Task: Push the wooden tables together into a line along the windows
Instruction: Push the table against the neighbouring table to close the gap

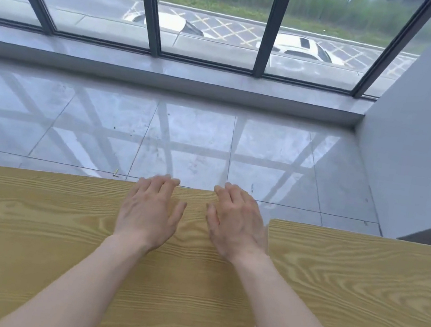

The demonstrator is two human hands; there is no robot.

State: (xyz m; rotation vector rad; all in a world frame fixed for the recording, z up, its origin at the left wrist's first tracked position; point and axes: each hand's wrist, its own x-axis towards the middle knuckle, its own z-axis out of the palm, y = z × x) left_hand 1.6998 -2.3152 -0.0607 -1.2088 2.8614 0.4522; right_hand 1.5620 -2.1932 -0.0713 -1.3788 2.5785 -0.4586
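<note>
bright daylight via windows | frame glare on floor | edges bowed | slightly soft

No text, label, brand, number or sign can be read anywhere in the view.
</note>
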